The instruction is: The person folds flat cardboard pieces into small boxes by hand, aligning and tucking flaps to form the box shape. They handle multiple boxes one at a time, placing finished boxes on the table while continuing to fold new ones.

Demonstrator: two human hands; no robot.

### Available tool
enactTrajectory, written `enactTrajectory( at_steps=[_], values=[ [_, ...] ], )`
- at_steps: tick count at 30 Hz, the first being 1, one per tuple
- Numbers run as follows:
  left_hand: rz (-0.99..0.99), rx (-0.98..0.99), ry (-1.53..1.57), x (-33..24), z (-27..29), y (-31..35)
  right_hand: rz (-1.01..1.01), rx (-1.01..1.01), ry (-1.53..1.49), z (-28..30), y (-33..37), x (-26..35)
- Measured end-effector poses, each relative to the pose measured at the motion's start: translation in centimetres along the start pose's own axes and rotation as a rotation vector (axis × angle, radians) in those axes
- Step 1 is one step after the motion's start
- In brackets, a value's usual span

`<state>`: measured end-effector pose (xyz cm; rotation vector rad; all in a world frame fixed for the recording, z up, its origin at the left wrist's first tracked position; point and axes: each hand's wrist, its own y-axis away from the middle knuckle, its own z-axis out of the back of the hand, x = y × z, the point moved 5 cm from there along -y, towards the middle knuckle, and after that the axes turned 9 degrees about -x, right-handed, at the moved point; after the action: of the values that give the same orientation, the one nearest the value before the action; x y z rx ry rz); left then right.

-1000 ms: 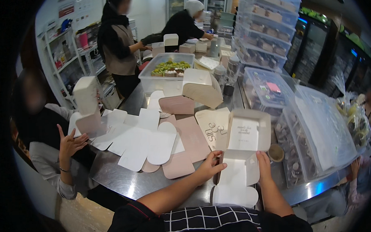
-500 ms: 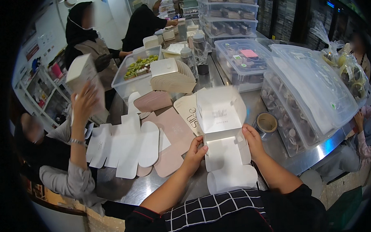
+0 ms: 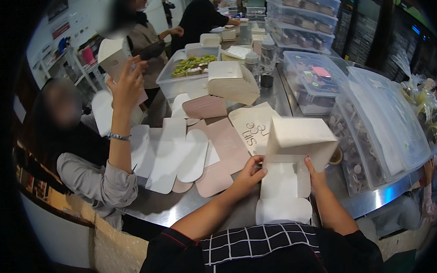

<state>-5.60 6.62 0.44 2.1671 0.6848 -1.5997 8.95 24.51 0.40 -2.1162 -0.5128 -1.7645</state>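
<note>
Light's decent mid-frame but the glass-door fridges (image 3: 361,33) sit in murk, white and bluish glare hits the steel worktop (image 3: 175,210), there's shade on the raised box lid (image 3: 303,138), faces (image 3: 62,102) are blurred out, and straight edges bow toward the black fisheye rim.

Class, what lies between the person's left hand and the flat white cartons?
The head view shows flat pink cartons between the left hand and the flat white cartons.

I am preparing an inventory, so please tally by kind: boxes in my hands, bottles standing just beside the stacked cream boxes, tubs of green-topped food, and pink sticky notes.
Open white box: 1
Clear bottles: 2
Clear plastic tub: 1
Pink sticky note: 1
Total: 5
</note>
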Motion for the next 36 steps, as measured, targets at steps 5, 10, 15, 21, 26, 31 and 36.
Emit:
enactTrajectory(
  at_steps=[5, 10, 15, 21, 26, 31, 36],
  values=[
    [0.127, 0.014, -0.108, 1.1, -0.2, -0.1, -0.038, 0.386, 0.023, 0.2, -1.3, 1.4],
    [0.012, -0.051, 0.324, 1.1, -0.2, -0.6, 0.007, 0.265, 0.081, -0.1, -2.5, 6.1],
    [0.107, -0.118, 0.643, 2.4, 0.5, -2.4, 0.154, 0.262, -0.148, -6.2, -5.3, 18.4],
    [-0.09, 0.014, -0.005, 2.6, -0.1, -2.0, 0.197, 0.274, -0.466, -22.5, -10.7, 22.3],
    [-0.19, -0.004, -0.46, 2.1, -0.5, -1.4, 0.136, 0.104, -0.357, -35.3, -13.4, 16.2],
    [-0.257, -0.021, -0.468, 1.6, -0.3, -1.5, 0.084, -0.109, 0.021, -38.8, -13.5, 13.4],
    [-0.338, -0.034, -0.452, 3.3, -0.5, -2.1, 0.197, 0.052, 0.552, -39.9, -11.9, 14.1]
  ],
)
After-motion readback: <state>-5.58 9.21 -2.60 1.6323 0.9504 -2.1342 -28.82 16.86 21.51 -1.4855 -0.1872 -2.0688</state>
